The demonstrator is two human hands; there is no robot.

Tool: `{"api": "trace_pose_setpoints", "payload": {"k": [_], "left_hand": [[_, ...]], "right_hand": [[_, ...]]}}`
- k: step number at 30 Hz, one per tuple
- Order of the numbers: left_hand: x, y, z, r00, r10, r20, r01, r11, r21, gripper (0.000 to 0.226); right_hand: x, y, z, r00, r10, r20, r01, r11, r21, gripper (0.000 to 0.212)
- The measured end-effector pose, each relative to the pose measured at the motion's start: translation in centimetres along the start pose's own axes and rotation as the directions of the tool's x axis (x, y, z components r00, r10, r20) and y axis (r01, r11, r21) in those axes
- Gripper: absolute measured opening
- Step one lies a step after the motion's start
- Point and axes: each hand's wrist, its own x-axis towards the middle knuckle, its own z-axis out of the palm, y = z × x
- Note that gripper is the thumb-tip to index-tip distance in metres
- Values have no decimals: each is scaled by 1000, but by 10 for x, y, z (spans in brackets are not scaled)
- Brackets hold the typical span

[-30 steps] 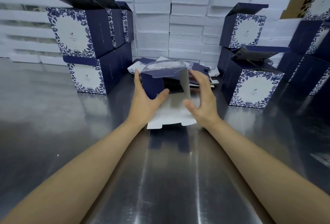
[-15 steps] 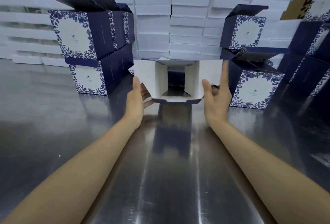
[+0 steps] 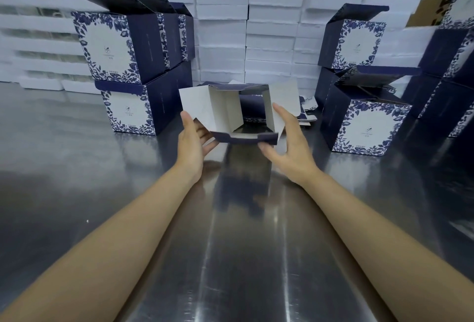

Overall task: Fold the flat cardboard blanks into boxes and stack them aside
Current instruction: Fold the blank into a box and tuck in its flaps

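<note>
Cardboard box (image 3: 225, 112) aloft | left hand (image 3: 191, 144) fingers grip left edge | right hand (image 3: 295, 149) fingers spread

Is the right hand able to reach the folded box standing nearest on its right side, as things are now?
Probably yes. The folded box stands just right of the right hand, with only bare table between, though that hand is busy on the half-folded box.
</note>
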Motion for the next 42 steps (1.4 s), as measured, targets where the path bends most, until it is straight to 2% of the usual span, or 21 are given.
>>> {"api": "trace_pose_setpoints", "payload": {"k": [2,5,9,12,15,18,21,25,27,29,33,38,40,42], "left_hand": [[0,-1,-1,1000,13,17,-13,1000,21,58],[-4,0,1,995,54,83,-61,995,80,56],[-15,2,8,969,128,213,-169,967,192,42],[-21,-2,8,932,158,326,-288,868,405,24],[-25,-4,6,879,245,409,-439,751,494,34],[-27,-3,5,851,269,451,-474,763,440,37],[-28,-2,6,843,279,461,-492,746,448,51],[-28,-3,5,814,313,490,-555,671,493,64],[-26,-4,5,812,314,492,-557,665,497,66],[-25,-6,6,824,303,479,-546,653,526,65],[-22,-9,6,820,299,488,-548,656,520,65],[-24,-9,9,824,332,459,-550,661,510,66],[-25,-8,9,809,354,469,-577,628,522,66],[-27,-8,8,765,386,516,-639,557,531,68]], "right_hand": [[2,-2,0,990,24,-138,-22,1000,21,54],[4,-3,-2,960,53,-274,-40,998,53,43],[5,0,-6,925,123,-358,-117,992,38,62],[5,-3,-6,923,131,-361,-127,991,34,69],[5,-6,-4,924,52,-378,-76,996,-51,63],[6,-7,-2,933,22,-359,-79,987,-143,54],[9,-12,-1,948,-2,-319,-85,962,-259,51],[16,-20,-13,951,-228,-209,109,880,-462,39],[20,-22,-20,947,-282,-155,150,813,-563,37],[25,-23,-25,913,-382,-142,209,738,-641,34],[36,-27,-32,810,-574,-117,379,665,-643,27],[43,-47,-44,793,-604,-80,439,658,-612,31],[45,-55,-48,836,-547,-50,406,676,-614,31],[48,-63,-53,914,-405,-5,314,717,-622,32]]}}
